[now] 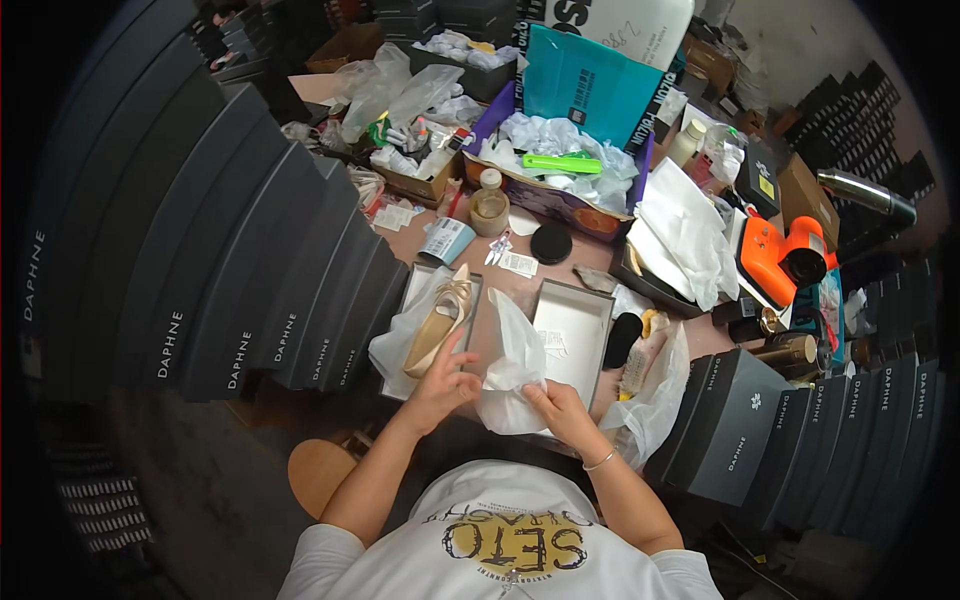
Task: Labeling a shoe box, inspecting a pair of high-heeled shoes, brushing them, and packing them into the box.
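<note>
A beige flat shoe with a bow (pixel 437 328) lies on white tissue paper (pixel 395 345) in a grey shoebox (pixel 413 283). My left hand (pixel 447 382) is at the near end of the shoe, fingers apart, the index finger pointing along it; whether it touches the shoe I cannot tell. A crumpled sheet of tissue paper (pixel 512 350) hangs from my right hand (pixel 560 408), pinched between thumb and fingers. Right of that sheet lies a shallow grey box part with a white inside (pixel 583 330), a small printed slip in it.
Stacked dark shoeboxes rise on the left (pixel 265 250) and right (pixel 725 430). Behind are a bottle (pixel 489 205), a round black lid (pixel 551 243), and a purple box (pixel 560 207) of crumpled paper. An orange tool (pixel 775 255) stands at the right.
</note>
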Action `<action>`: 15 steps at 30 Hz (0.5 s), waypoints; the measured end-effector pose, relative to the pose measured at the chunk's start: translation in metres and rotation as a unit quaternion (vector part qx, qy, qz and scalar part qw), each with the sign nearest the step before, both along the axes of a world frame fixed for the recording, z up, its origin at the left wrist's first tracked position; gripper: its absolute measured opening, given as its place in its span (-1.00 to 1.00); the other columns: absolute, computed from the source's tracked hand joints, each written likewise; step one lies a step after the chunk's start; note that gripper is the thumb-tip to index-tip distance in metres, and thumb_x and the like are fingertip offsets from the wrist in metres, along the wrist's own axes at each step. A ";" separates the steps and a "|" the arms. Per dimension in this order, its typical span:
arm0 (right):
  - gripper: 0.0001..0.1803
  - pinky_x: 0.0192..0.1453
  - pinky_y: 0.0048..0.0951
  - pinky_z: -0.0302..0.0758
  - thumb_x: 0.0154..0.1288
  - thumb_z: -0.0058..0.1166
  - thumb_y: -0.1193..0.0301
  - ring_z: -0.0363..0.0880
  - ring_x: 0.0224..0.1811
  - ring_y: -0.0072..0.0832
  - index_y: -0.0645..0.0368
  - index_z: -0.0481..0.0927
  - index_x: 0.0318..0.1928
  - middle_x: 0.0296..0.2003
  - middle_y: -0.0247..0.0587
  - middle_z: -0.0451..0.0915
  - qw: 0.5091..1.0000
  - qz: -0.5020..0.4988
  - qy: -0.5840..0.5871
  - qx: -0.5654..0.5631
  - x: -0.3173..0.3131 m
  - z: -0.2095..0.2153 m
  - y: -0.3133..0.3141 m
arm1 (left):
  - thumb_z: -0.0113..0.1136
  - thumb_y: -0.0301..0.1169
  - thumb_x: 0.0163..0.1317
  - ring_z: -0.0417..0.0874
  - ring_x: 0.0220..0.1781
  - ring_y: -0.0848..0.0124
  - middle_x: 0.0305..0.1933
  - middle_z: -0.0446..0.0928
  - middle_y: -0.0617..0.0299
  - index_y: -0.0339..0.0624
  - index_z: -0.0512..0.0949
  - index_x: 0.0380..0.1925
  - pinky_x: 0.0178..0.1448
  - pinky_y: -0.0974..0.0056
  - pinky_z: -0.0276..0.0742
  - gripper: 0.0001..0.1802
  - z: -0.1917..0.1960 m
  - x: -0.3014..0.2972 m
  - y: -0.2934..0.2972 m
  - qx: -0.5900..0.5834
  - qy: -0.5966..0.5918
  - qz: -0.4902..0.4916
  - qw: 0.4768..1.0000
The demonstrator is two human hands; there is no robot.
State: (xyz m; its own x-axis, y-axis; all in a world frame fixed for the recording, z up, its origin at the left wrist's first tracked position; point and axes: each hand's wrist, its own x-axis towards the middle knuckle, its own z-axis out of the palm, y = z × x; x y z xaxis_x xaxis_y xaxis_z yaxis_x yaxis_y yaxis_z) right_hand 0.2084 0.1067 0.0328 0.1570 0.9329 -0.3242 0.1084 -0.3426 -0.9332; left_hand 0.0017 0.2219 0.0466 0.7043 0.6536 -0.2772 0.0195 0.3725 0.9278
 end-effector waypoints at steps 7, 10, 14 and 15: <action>-0.61 -0.20 -0.47 0.44 0.44 -0.05 0.17 0.49 -0.36 -0.45 0.32 0.57 -0.21 -0.36 -0.19 0.57 0.996 0.065 0.017 0.049 -0.056 0.005 0.013 | 0.04 -0.31 0.39 0.58 -0.12 0.49 -0.13 0.57 0.22 -0.25 0.46 0.06 -0.03 0.38 0.50 -0.68 -0.040 -0.023 -0.005 -0.112 -0.059 0.170 0.977; -0.49 -0.03 -0.55 0.44 0.49 -0.17 0.07 0.50 -0.20 -0.60 0.33 0.58 -0.08 -0.16 -0.34 0.61 0.969 -0.081 0.230 -0.047 -0.059 -0.025 0.008 | 0.05 -0.34 0.39 0.60 -0.20 0.48 -0.21 0.59 0.27 -0.23 0.55 -0.11 -0.03 0.32 0.51 -0.77 -0.046 -0.063 -0.001 -0.159 -0.146 0.216 0.952; -0.54 0.01 -0.49 0.49 0.47 -0.12 0.13 0.56 -0.13 -0.61 0.33 0.58 -0.06 -0.11 -0.31 0.63 0.924 -0.069 0.367 -0.078 -0.068 -0.027 0.015 | 0.06 -0.31 0.37 0.47 0.13 0.34 0.14 0.43 0.14 -0.19 0.26 0.26 0.18 0.20 0.42 -0.50 -0.024 -0.086 0.002 0.093 0.065 0.217 0.970; -0.53 -0.04 -0.50 0.48 0.47 -0.12 0.11 0.54 -0.18 -0.62 0.31 0.60 -0.09 -0.15 -0.32 0.62 0.933 -0.031 0.351 -0.072 -0.072 -0.031 0.015 | 0.06 -0.30 0.37 0.42 0.20 0.32 0.21 0.37 0.12 -0.17 0.18 0.34 0.22 0.19 0.40 -0.42 -0.018 -0.085 0.005 0.182 0.135 0.219 0.949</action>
